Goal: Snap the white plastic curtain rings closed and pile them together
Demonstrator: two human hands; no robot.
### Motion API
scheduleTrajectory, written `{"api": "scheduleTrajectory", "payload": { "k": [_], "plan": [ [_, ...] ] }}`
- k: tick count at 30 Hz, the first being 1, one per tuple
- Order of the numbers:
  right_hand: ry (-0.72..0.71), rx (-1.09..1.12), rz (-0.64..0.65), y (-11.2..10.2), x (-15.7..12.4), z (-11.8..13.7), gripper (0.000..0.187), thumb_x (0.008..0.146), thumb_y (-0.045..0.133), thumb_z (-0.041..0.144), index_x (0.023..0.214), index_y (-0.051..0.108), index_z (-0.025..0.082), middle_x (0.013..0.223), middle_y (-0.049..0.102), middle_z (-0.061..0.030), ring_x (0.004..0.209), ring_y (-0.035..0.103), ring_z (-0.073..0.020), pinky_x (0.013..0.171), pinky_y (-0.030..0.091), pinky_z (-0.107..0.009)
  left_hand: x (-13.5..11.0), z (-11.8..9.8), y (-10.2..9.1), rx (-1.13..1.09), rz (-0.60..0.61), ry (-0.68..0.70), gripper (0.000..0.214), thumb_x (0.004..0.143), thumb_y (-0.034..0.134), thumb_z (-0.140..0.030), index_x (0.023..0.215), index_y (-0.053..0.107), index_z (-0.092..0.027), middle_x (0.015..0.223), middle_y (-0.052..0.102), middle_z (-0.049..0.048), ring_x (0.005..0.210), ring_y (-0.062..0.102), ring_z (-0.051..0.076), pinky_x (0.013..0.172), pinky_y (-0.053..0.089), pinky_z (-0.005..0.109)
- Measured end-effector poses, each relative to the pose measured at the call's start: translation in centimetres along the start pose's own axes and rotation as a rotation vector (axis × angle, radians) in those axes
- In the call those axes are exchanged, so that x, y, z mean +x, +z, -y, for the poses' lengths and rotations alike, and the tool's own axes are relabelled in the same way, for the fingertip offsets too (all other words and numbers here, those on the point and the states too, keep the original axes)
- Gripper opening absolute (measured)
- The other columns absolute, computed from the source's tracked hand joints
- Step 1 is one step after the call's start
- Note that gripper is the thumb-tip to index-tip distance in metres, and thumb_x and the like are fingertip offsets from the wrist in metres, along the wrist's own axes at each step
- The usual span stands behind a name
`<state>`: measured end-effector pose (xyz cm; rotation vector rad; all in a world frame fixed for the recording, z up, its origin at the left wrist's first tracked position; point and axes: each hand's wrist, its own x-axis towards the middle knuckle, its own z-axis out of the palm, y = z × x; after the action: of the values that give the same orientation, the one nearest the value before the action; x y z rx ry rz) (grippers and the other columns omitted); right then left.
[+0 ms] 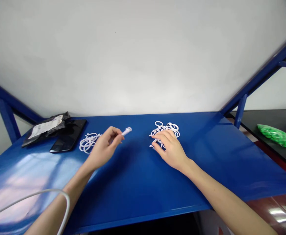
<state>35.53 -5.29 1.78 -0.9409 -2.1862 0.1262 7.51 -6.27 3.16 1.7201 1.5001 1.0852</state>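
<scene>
My left hand [107, 142] is closed, with thumb and fingertips pinching a slim white plastic piece [126, 131] that has a wider, ring-like end pointing to the upper right. Partly behind that hand lies a small heap of white loops [86, 144]. Over on the right, my right hand [169, 147] reaches onto a bigger pile of thin white loops with small end pieces [173, 127]. Its fingers are apart and curved over the pile's near side, covering part of it. No loop visibly hangs from that hand.
On the blue table [138, 195], a black package with a white label [47, 127] rests by a black phone-like slab [68, 138] at left. A white cable [35, 194] crosses my left forearm. At right, a bag of green pieces [277, 136] lies on a dark surface. Blue bars [262, 76] slant up at both sides.
</scene>
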Motion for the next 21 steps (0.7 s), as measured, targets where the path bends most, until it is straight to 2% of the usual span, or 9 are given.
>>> {"api": "scheduleTrajectory", "payload": {
  "k": [3, 7, 11, 15, 21],
  "plan": [
    [0.007, 0.138, 0.034, 0.2, -0.2, 1.1, 0.021, 0.102, 0.058, 0.028, 0.122, 0.062, 0.023, 0.118, 0.071, -0.0095, 0.111, 0.063, -0.0266, 0.095, 0.054, -0.048, -1.9, -1.6, 2.8, -0.264, 0.213, -0.024, 0.019, 0.098, 0.053, -0.041, 0.096, 0.056, -0.021, 0.079, 0.062, -0.0017, 0.075, 0.061, 0.015, 0.074, 0.048, 0.029],
    [0.047, 0.258, 0.128, 0.5, -0.5, 2.1, 0.011, 0.103, 0.054, 0.025, 0.110, 0.063, 0.022, 0.105, 0.073, -0.0065, 0.099, 0.067, -0.0221, 0.088, 0.055, -0.040, -3.1, -2.2, 4.8, -0.375, 0.382, -0.053, 0.025, 0.101, 0.050, -0.044, 0.094, 0.055, -0.021, 0.078, 0.060, -0.0022, 0.073, 0.059, 0.014, 0.075, 0.049, 0.029],
    [0.100, 0.281, 0.185, 0.7, -0.6, 2.3, 0.012, 0.104, 0.054, 0.026, 0.099, 0.063, 0.022, 0.092, 0.072, -0.0039, 0.086, 0.066, -0.0192, 0.077, 0.052, -0.033, -3.3, -1.9, 5.2, -0.363, 0.350, -0.071, 0.025, 0.101, 0.052, -0.043, 0.093, 0.056, -0.020, 0.078, 0.061, -0.0019, 0.071, 0.059, 0.013, 0.070, 0.049, 0.027],
    [0.112, 0.283, 0.214, 0.7, -0.6, 2.3, 0.013, 0.104, 0.055, 0.028, 0.098, 0.065, 0.022, 0.090, 0.072, -0.0028, 0.084, 0.065, -0.0181, 0.076, 0.051, -0.032, -3.4, -1.7, 5.3, -0.318, 0.288, -0.070, 0.021, 0.098, 0.058, -0.041, 0.098, 0.060, -0.020, 0.084, 0.064, -0.0002, 0.069, 0.059, 0.013, 0.065, 0.049, 0.026],
    [0.089, 0.266, 0.223, 0.7, -0.6, 2.3, 0.018, 0.105, 0.052, 0.030, 0.098, 0.066, 0.022, 0.089, 0.072, -0.0032, 0.084, 0.064, -0.0183, 0.074, 0.050, -0.032, -3.5, -1.9, 5.1, -0.216, 0.249, -0.011, 0.021, 0.096, 0.062, -0.040, 0.096, 0.068, -0.020, 0.083, 0.070, 0.0020, 0.068, 0.060, 0.014, 0.065, 0.049, 0.026]
  ]
}}
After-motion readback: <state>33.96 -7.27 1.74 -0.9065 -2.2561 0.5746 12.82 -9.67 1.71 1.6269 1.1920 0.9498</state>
